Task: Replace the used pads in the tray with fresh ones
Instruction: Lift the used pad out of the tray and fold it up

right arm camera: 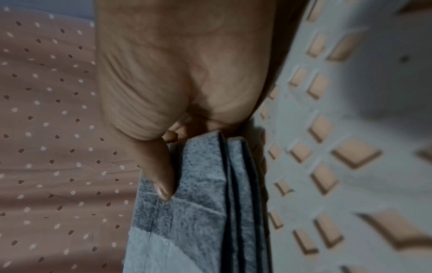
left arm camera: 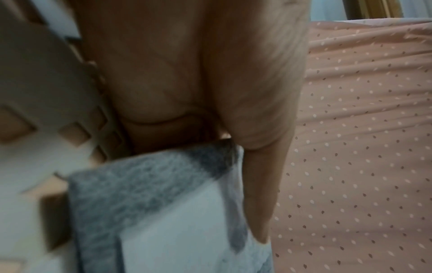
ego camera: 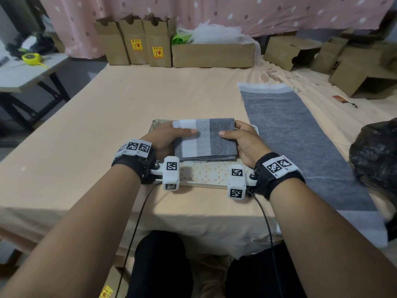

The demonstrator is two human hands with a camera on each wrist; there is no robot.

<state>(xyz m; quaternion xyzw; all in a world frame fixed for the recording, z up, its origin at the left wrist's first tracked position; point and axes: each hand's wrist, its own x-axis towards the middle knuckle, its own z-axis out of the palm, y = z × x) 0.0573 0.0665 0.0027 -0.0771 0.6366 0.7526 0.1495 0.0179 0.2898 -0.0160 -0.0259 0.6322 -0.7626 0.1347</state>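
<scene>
My left hand [ego camera: 169, 136] and right hand [ego camera: 242, 140] pinch the folded pad [ego camera: 206, 139] above the tray [ego camera: 206, 175], blocking it from 9 and 3 o'clock. At 2 o'clock the unfolded pad [ego camera: 300, 143] lies flat. A black bag [ego camera: 376, 153] bulks at 3 o'clock; cardboard boxes [ego camera: 150, 44] wall 12 o'clock. The bedsheet [ego camera: 96, 125] from 9 to 11 o'clock is open.

Folded pad [ego camera: 206, 139] seen as matt, fibrous grey-and-white non-woven cloth; tray [ego camera: 204, 173] as smooth matt cream plastic, perforated; bed sheet [ego camera: 137, 97] as matt peach cloth; boxes [ego camera: 133, 41] as plain brown cardboard; bag [ego camera: 376, 151] as glossy black plastic
</scene>
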